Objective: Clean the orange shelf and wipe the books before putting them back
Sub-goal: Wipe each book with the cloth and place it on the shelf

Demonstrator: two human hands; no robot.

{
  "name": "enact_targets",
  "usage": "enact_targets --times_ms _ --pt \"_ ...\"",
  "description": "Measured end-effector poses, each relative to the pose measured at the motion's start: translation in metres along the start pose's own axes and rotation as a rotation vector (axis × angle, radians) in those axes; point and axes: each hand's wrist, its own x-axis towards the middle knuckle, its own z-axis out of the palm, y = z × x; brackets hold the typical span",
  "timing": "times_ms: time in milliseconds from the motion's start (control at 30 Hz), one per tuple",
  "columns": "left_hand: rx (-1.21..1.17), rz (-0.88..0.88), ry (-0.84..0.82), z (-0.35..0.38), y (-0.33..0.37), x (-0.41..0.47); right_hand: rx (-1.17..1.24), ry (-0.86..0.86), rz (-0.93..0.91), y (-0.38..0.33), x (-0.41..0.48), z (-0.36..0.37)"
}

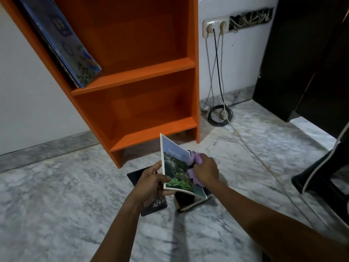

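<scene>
The orange shelf stands against the wall ahead. A few blue books lean at the left of its upper compartment; the lower compartment holds nothing. My left hand grips a book with a landscape cover by its left edge, holding it tilted above the floor. My right hand holds a purple cloth bunched against the cover's right side. Under the held book several dark books lie on the marble floor, partly hidden by my hands.
Cables hang from wall sockets right of the shelf and coil on the floor; one cream cord runs toward the lower right. A dark cabinet stands at the right. A dark garment lies at the right edge.
</scene>
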Motion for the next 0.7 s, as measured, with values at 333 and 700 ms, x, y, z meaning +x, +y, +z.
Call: enact_targets --times_ms 333,700 --pt "0.212 0.040 -0.114 0.016 0.008 -0.004 0.069 -0.166 -0.426 -0.048 -0.033 0.024" --pt "0.118 0.079 -0.248 0.020 0.021 -0.005 0.013 0.081 -0.068 -0.028 0.020 -0.016"
